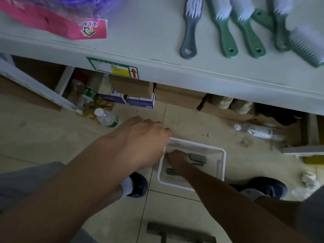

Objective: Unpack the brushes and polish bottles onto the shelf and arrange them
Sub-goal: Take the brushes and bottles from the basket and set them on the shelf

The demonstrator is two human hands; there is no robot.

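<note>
Under the shelf [149, 32], a bin [222, 160] sits on the floor [52, 137]. The right hand [177, 159] reaches in, fingers curled on a brush [199, 157]. The left hand [140, 142] hangs over the rim, its fingers hidden, grip unclear. Other brushes [228, 35] lie on the shelf.

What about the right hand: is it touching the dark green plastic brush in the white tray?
Touching. The head view shows the right hand gripping the dark green plastic brush.
</note>
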